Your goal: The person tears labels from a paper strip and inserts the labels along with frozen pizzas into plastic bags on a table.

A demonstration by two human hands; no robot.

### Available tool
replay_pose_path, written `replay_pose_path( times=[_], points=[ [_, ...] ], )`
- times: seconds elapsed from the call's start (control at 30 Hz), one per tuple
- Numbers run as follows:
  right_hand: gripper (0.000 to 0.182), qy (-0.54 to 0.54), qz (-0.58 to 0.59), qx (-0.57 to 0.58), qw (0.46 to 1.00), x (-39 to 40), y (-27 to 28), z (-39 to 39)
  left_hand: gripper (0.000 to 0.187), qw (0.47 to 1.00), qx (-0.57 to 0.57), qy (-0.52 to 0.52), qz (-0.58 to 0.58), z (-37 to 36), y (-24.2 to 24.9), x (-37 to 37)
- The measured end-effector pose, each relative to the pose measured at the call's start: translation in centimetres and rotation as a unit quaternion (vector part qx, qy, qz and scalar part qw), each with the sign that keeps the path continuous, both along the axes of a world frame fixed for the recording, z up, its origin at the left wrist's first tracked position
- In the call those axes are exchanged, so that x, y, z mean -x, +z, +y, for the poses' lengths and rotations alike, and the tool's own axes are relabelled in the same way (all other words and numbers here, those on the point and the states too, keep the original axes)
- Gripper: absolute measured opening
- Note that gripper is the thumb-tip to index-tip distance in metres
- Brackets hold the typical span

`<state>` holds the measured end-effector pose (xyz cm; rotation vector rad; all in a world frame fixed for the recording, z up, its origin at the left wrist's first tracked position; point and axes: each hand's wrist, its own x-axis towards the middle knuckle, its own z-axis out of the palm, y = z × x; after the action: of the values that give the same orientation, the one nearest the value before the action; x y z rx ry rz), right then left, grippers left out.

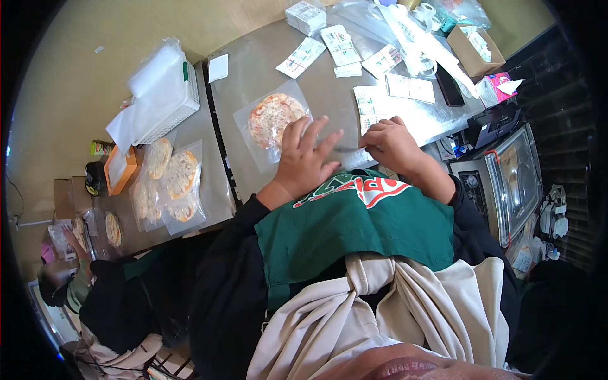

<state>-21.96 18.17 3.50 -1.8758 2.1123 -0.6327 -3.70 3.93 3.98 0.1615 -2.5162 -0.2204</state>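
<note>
A pizza [273, 119] with pale topping lies in a clear plastic bag [246, 114] on the metal table. My left hand [304, 155] is over the bag's lower right edge, fingers spread, with nothing seen in it. To the right, my right hand [398, 147] is closed, its thumb and fingertips pinched together above the table's near edge. A thin, greyish streak shows beside those fingertips; what they hold is too small to make out. Just beyond the right hand lies a stack of printed cards [372, 104].
Several banded card bundles [341, 47] lie along the back, near a phone [449, 85], a cardboard box [475, 52] and a tissue box [497, 88]. Bagged pizzas [182, 174] and a white basket [170, 107] occupy the left table. A co-worker [76, 282] is at far left.
</note>
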Motion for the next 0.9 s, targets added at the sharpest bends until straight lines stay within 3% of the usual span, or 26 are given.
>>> replay_pose_path(
  times=[0.03, 0.13, 0.17, 0.2, 0.23, 0.33, 0.37, 0.47, 0.5, 0.53, 0.57, 0.6, 0.63, 0.73, 0.77, 0.9],
  points=[
    [0.011, 0.011, -0.01, 0.003, 1.0, -0.3, 0.6, -0.3, 0.029, 0.999, 0.014, 0.001, -0.041, -0.1, 0.0, 0.1],
    [0.026, -0.036, -0.21, 0.012, 0.977, 0.6, -1.0, -1.1, 0.021, 0.964, -0.214, 0.011, -0.157, -1.5, -3.6, -0.8],
    [0.036, -0.131, -0.381, 0.079, 0.912, 0.0, -1.6, -1.7, 0.019, 0.924, -0.364, 0.038, -0.114, -1.6, -4.7, -1.0],
    [0.047, -0.22, -0.533, 0.142, 0.804, -0.7, -2.3, -2.1, 0.017, 0.858, -0.506, 0.064, -0.069, -1.3, -5.5, -1.2],
    [0.06, -0.246, -0.498, 0.167, 0.815, -1.0, -3.0, -2.3, 0.017, 0.768, -0.633, 0.089, -0.022, -1.1, -5.8, -1.3],
    [0.048, -0.218, -0.685, -0.024, 0.695, -3.3, -3.3, -2.6, 0.02, 0.654, -0.756, 0.028, -0.015, -1.1, -5.5, -1.7],
    [0.028, -0.212, -0.704, -0.059, 0.675, -4.1, -3.1, -2.9, 0.02, 0.609, -0.792, 0.039, -0.023, -0.7, -5.1, -1.8],
    [0.024, -0.248, -0.603, -0.034, 0.757, -4.6, -6.0, -3.3, 0.021, 0.671, -0.736, 0.062, -0.058, -0.6, -5.7, -2.3],
    [0.016, -0.287, -0.573, -0.005, 0.767, -4.5, -5.8, -3.3, 0.023, 0.755, -0.645, 0.083, -0.08, -0.9, -6.0, -2.8],
    [0.016, -0.302, -0.581, 0.015, 0.756, -3.9, -6.4, -3.2, 0.027, 0.876, -0.455, 0.13, -0.09, -1.2, -6.2, -3.5],
    [0.015, -0.317, -0.549, -0.013, 0.773, -3.2, -6.7, -2.9, 0.031, 0.95, -0.242, 0.172, -0.096, -1.5, -6.3, -4.1],
    [0.014, -0.33, -0.516, -0.042, 0.789, -2.7, -6.9, -2.6, 0.036, 0.974, -0.015, 0.204, -0.098, -1.8, -6.1, -4.7],
    [0.013, -0.323, -0.541, -0.043, 0.775, -2.6, -7.1, -2.4, 0.042, 0.966, 0.013, 0.214, -0.141, -2.2, -6.1, -5.4],
    [0.014, -0.302, -0.6, -0.078, 0.737, -2.9, -7.0, -1.8, 0.028, 0.966, 0.069, 0.214, -0.129, -5.2, -9.5, -6.8],
    [0.015, -0.293, -0.61, -0.107, 0.728, -3.0, -6.5, -1.7, 0.016, 0.973, 0.074, 0.19, -0.111, -6.1, -10.4, -7.1],
    [0.018, -0.258, -0.683, -0.177, 0.66, -4.0, -6.2, -2.4, 0.008, 0.981, 0.065, 0.179, -0.043, -7.6, -9.3, -5.8]
  ],
)
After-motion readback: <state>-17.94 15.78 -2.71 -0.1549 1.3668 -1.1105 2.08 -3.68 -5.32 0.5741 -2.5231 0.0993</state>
